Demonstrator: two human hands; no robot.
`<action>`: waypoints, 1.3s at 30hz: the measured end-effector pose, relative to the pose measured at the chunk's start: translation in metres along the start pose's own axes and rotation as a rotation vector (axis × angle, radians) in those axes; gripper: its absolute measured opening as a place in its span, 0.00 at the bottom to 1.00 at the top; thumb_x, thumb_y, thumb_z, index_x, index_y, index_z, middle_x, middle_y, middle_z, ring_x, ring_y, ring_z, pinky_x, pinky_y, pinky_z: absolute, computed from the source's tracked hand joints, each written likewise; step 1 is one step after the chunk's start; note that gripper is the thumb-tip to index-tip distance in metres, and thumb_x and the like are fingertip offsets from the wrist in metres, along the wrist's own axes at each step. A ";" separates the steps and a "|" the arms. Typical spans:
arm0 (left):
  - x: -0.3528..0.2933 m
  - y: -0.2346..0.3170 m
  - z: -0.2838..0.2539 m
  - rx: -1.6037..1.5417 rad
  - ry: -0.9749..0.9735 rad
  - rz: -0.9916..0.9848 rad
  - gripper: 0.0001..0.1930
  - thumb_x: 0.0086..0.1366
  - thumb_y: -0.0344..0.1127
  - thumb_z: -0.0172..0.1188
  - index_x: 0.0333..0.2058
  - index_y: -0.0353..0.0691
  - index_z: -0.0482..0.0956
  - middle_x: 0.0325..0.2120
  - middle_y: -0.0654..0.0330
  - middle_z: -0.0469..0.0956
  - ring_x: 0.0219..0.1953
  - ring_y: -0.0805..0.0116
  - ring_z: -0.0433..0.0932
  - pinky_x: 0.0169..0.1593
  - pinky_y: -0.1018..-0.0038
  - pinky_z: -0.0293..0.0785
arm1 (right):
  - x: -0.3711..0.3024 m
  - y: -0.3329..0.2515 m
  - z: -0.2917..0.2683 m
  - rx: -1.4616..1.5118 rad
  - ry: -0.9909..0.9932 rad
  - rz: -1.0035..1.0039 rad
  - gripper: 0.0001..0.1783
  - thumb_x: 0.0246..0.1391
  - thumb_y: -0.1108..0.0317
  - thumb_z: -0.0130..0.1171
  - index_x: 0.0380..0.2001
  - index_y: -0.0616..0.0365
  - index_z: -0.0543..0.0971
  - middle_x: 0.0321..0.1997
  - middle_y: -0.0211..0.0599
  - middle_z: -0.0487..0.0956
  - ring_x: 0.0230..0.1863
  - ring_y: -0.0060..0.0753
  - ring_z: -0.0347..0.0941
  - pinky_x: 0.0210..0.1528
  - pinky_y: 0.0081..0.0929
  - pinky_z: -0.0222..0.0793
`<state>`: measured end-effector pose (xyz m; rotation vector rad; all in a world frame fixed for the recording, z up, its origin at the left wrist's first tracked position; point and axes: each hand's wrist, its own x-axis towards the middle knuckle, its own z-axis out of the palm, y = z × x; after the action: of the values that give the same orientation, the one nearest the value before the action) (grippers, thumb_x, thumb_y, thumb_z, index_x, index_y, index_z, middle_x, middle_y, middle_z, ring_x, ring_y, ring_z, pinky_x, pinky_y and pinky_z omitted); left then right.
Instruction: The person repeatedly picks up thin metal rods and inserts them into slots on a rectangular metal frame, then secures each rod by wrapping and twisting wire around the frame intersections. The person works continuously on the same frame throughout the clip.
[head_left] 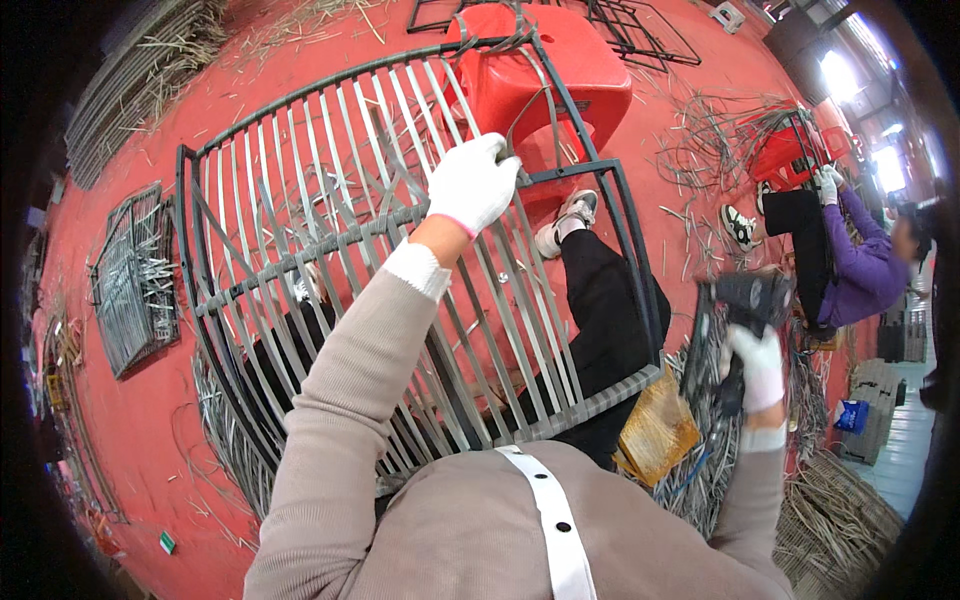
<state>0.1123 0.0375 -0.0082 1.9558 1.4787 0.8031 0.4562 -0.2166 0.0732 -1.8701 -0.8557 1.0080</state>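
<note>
A dark metal frame strung with rows of flat grey strips lies across my lap, its far end against a red plastic stool. My left hand, in a white glove, is above the strips near the frame's crossbar. Its fingers are curled closed around a grey strip that loops up toward the stool. Off to the right, my right hand, also gloved, is smeared by motion. It is over a pile of loose grey strips; whether it holds one I cannot make out.
A yellowish-brown board lies by the frame's near right corner. At the right sits a person in purple beside another red stool. Finished-looking grey panels lie at the left, and strip scraps litter the red floor.
</note>
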 end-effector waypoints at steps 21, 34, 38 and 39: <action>0.015 -0.017 -0.052 -0.132 -0.364 0.136 0.16 0.55 0.28 0.51 0.37 0.32 0.86 0.30 0.50 0.85 0.37 0.64 0.85 0.46 0.69 0.79 | 0.231 -0.077 0.230 -0.385 -0.122 -1.282 0.10 0.58 0.73 0.58 0.42 0.60 0.83 0.40 0.46 0.83 0.45 0.49 0.80 0.51 0.37 0.74; 0.178 -0.134 -0.084 0.255 0.211 0.014 0.13 0.66 0.40 0.60 0.48 0.50 0.83 0.39 0.57 0.85 0.44 0.57 0.83 0.49 0.63 0.77 | 0.340 -0.198 0.459 -0.199 -0.305 -0.781 0.17 0.59 0.56 0.64 0.41 0.60 0.84 0.30 0.34 0.82 0.29 0.30 0.76 0.36 0.30 0.74; 0.171 -0.141 -0.067 0.542 0.508 0.368 0.16 0.61 0.45 0.66 0.48 0.52 0.84 0.38 0.61 0.85 0.41 0.58 0.84 0.45 0.64 0.76 | 0.367 -0.250 0.490 -1.236 -0.327 -0.995 0.22 0.59 0.46 0.60 0.37 0.56 0.86 0.35 0.38 0.86 0.35 0.39 0.82 0.40 0.33 0.76; 0.173 -0.141 -0.067 0.584 0.487 0.323 0.17 0.62 0.46 0.66 0.48 0.52 0.84 0.38 0.61 0.85 0.40 0.58 0.84 0.44 0.64 0.75 | 0.366 -0.248 0.485 -1.162 -0.417 -1.088 0.22 0.61 0.47 0.57 0.37 0.55 0.86 0.33 0.40 0.85 0.35 0.38 0.82 0.39 0.34 0.76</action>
<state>0.0102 0.2433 -0.0439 2.6129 1.8553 1.1434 0.1513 0.3619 0.0144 -1.4838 -2.7061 0.1066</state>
